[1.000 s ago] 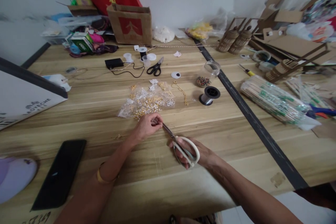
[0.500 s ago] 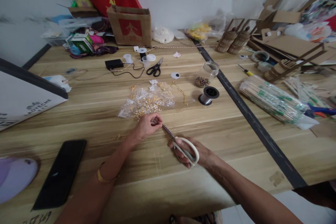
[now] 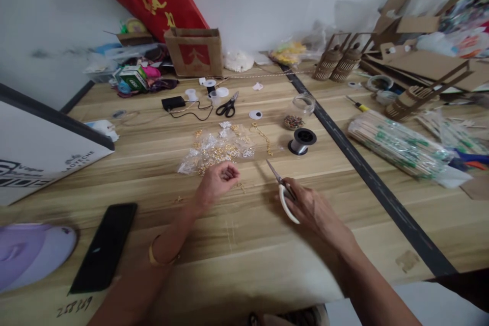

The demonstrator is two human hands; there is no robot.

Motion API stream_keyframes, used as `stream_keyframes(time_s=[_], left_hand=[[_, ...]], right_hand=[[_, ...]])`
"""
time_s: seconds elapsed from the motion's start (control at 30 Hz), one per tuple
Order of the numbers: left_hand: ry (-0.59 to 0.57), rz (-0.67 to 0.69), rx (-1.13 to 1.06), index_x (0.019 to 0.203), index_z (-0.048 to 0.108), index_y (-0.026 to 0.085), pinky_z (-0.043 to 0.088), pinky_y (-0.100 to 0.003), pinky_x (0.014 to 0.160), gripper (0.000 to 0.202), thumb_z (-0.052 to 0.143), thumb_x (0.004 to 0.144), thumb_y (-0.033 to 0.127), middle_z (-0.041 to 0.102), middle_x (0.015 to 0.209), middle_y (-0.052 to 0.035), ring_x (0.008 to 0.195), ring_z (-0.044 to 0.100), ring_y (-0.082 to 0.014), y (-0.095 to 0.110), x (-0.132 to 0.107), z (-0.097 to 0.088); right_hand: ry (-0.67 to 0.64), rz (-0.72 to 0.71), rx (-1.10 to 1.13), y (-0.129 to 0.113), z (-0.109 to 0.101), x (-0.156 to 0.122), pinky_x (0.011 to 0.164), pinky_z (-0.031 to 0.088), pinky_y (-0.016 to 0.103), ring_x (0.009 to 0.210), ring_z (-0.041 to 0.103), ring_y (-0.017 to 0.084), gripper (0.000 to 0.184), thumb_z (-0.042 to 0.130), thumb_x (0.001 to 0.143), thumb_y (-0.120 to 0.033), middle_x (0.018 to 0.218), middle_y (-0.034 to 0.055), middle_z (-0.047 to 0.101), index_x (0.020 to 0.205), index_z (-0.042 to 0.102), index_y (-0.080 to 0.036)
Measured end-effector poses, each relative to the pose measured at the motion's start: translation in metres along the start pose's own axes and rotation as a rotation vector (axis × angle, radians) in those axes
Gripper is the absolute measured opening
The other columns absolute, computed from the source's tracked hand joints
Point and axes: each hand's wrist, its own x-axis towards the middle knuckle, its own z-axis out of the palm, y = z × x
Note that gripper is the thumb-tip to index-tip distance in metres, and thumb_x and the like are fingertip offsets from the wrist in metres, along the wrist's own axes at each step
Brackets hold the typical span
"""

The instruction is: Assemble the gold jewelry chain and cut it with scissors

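Note:
My right hand (image 3: 311, 206) grips a pair of white-handled scissors (image 3: 284, 188), their blades pointing away to the upper left. My left hand (image 3: 219, 181) is curled closed just in front of the pile of beads and small findings (image 3: 217, 155); whatever its fingers hold, if anything, is too small to make out. A short gold chain piece (image 3: 241, 187) lies on the wood right beside the left fingertips. Behind the scissors rests a longer gold chain (image 3: 263, 140). To its right stands a spool of thin wire (image 3: 301, 141), with a jar of beads (image 3: 298, 112) behind it.
Black scissors (image 3: 228, 106) and a black box with a cord (image 3: 173, 103) lie farther back. A phone (image 3: 105, 247) and a purple-white object (image 3: 36, 254) are at left. Bagged sticks (image 3: 397, 145) lie right of the dark strip (image 3: 367, 178). A paper bag (image 3: 194, 53) stands behind.
My right hand has drawn the scissors away to the right, off my left fingers, and turned them more upright. A small gold piece now shows on the table by my left hand. The view has shifted slightly.

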Motion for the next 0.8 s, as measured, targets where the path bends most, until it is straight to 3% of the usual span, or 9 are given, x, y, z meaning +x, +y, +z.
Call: stream_keyframes(time_s=[0.07, 0.23, 0.43, 0.57, 0.73, 0.8], left_hand=[[-0.079, 0.034, 0.056, 0.073, 0.06, 0.014, 0.049, -0.021, 0.061, 0.004, 0.063, 0.072, 0.013, 0.063, 0.068, -0.0005, 0.061, 0.058, -0.0096, 0.007, -0.006, 0.018], [-0.237, 0.243, 0.287, 0.073, 0.061, 0.016, 0.047, -0.023, 0.064, 0.014, 0.055, 0.077, 0.003, 0.063, 0.073, -0.0017, 0.066, 0.057, -0.0116, 0.018, -0.024, 0.06], [-0.362, 0.42, 0.483, 0.086, 0.061, 0.016, 0.051, -0.027, 0.073, 0.019, 0.045, 0.088, 0.006, 0.063, 0.087, -0.0048, 0.081, 0.06, -0.0154, 0.015, -0.042, 0.08], [-0.322, 0.519, 0.478, 0.104, 0.06, 0.017, 0.05, -0.03, 0.089, 0.023, 0.043, 0.09, 0.008, 0.058, 0.117, -0.0094, 0.106, 0.057, -0.0165, 0.013, -0.05, 0.071], [-0.154, 0.413, 0.573, 0.088, 0.064, 0.017, 0.05, -0.033, 0.082, 0.015, 0.048, 0.091, 0.016, 0.063, 0.094, -0.0067, 0.089, 0.059, -0.0173, 0.003, -0.05, 0.033], [-0.09, 0.338, 0.634, 0.089, 0.064, 0.018, 0.049, -0.034, 0.082, 0.015, 0.049, 0.09, 0.015, 0.063, 0.093, -0.0061, 0.089, 0.058, -0.0184, -0.002, -0.048, 0.014]], right_hand=[[0.053, 0.023, -0.195, 0.004, -0.001, 0.0, 0.053, 0.03, 0.025, 0.064, 0.065, 0.02, 0.025, 0.045, 0.091, -0.031, 0.082, 0.0093, 0.07, 0.109, 0.056, -0.018], [0.107, 0.007, -0.443, 0.009, 0.002, -0.002, 0.05, 0.023, 0.026, 0.059, 0.064, 0.017, 0.021, 0.048, 0.09, -0.029, 0.083, 0.0071, 0.069, 0.106, 0.057, -0.02], [0.092, -0.007, -0.501, 0.006, 0.001, -0.005, 0.05, 0.023, 0.026, 0.059, 0.062, 0.014, 0.021, 0.05, 0.09, -0.027, 0.08, 0.0054, 0.067, 0.109, 0.055, -0.019], [0.074, -0.038, -0.503, 0.007, 0.001, -0.006, 0.053, 0.027, 0.026, 0.066, 0.063, 0.016, 0.021, 0.051, 0.09, -0.027, 0.083, 0.0056, 0.066, 0.109, 0.056, -0.019], [0.009, -0.045, -0.524, 0.001, 0.0, -0.006, 0.055, 0.031, 0.026, 0.073, 0.064, 0.018, 0.03, 0.052, 0.092, -0.025, 0.09, 0.007, 0.065, 0.121, 0.052, -0.02], [-0.009, 0.001, -0.553, -0.007, -0.003, -0.006, 0.054, 0.032, 0.026, 0.076, 0.064, 0.019, 0.027, 0.051, 0.093, -0.025, 0.092, 0.0077, 0.064, 0.119, 0.054, -0.021]])
